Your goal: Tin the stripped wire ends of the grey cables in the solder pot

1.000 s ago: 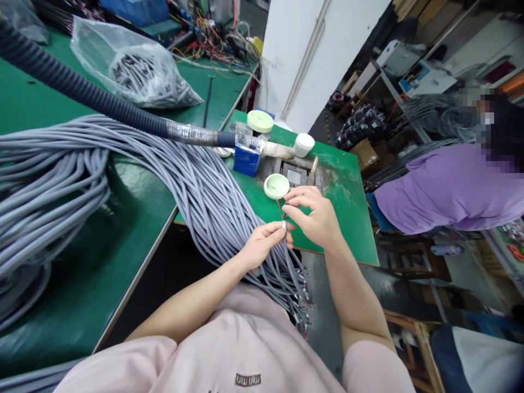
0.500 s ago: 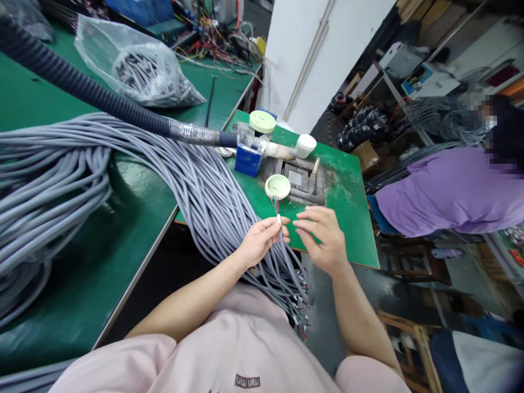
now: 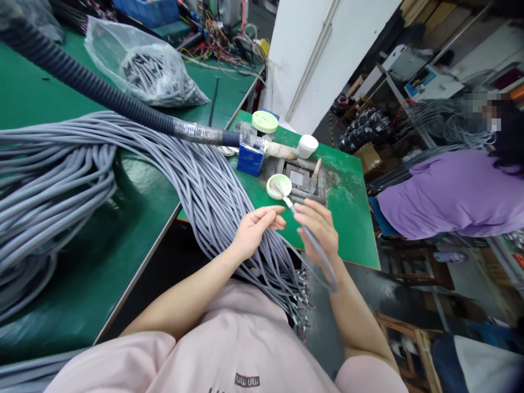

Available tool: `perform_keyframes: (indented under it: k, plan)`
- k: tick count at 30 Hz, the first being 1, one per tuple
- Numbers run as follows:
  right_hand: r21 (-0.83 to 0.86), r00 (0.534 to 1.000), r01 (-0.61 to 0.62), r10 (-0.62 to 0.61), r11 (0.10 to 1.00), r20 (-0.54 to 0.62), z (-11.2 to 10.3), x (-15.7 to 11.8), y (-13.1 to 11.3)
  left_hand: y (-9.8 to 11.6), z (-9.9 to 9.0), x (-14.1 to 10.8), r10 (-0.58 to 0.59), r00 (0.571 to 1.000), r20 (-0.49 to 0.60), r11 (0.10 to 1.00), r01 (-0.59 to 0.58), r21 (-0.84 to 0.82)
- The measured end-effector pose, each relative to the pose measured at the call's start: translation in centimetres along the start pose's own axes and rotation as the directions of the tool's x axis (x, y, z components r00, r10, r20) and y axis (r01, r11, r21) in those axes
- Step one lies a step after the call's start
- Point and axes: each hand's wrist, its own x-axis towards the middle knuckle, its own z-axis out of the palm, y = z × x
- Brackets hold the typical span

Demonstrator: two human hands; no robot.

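The person's right hand [image 3: 317, 229] is closing its grip around a single grey cable [image 3: 313, 243], with the fingers curled and pressed together on it. The cable's lower length is hanging past the wrist in a loose curve, while its upper end is pointing towards a pale green dish [image 3: 269, 188]. A white sleeve [image 3: 289, 202] is sitting on that end, and thin coloured wires [image 3: 278, 189] are fanning out from it across the dish. The left hand [image 3: 256, 232] is holding nothing, its grip spread and its fingers reaching towards the cable just beside the sleeve. Below it, a mass of grey cables [image 3: 204, 191] is draping over the edge of a long green counter [image 3: 135, 185] and dangling near the person's pink top [image 3: 204, 338].

The dish is resting on a smaller green counter [image 3: 344, 218], next to a worn metal fixture [image 3: 298, 180]. Behind it, a blue box [image 3: 249, 161], a white jar [image 3: 308, 146] and a green-lidded jar [image 3: 265, 121] are standing near a dark corrugated hose [image 3: 102, 93]. A bulging plastic bag [image 3: 147, 76] is lying farther back, and a co-worker in a purple shirt [image 3: 454, 196] is bending over at the right.
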Motion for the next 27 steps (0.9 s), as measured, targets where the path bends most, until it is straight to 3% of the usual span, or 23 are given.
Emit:
perform_keyframes:
  k: [2, 4, 6, 11, 13, 20, 27]
  plan:
    - [0.017, 0.994, -0.073, 0.074, 0.997, -0.075, -0.4, 1.2, 0.4, 0.3, -1.0, 0.4, 0.174, 0.984, -0.035, 0.959, -0.161, 0.235]
    - [0.019, 0.985, -0.124, 0.125, 0.992, -0.119, -0.6, 2.5, 0.9, 0.3, -2.0, 0.9, 0.334, 0.942, -0.015, 0.842, -0.291, 0.454]
    - [0.015, 0.980, -0.151, 0.152, 0.988, -0.130, -0.6, 3.5, 1.4, 0.1, -2.8, 1.3, 0.425, 0.904, 0.044, 0.716, -0.365, 0.595]
    - [-0.059, 0.976, -0.213, 0.209, 0.975, -0.068, 0.5, 4.9, 3.3, -0.9, -3.7, 1.9, 0.420, 0.881, 0.216, 0.461, -0.412, 0.785]
    - [-0.105, 0.973, -0.231, 0.229, 0.967, -0.033, 1.1, 5.3, 4.0, -1.0, -3.7, 1.9, 0.408, 0.879, 0.249, 0.402, -0.417, 0.815]
    - [-0.240, 0.964, -0.228, 0.253, 0.944, 0.080, 2.8, 6.8, 5.9, -1.1, -3.8, 1.9, 0.409, 0.869, 0.278, 0.379, -0.439, 0.815]
    - [-0.320, 0.949, -0.214, 0.275, 0.923, 0.158, 4.4, 7.7, 6.8, -1.1, -3.8, 1.9, 0.402, 0.876, 0.267, 0.426, -0.437, 0.792]
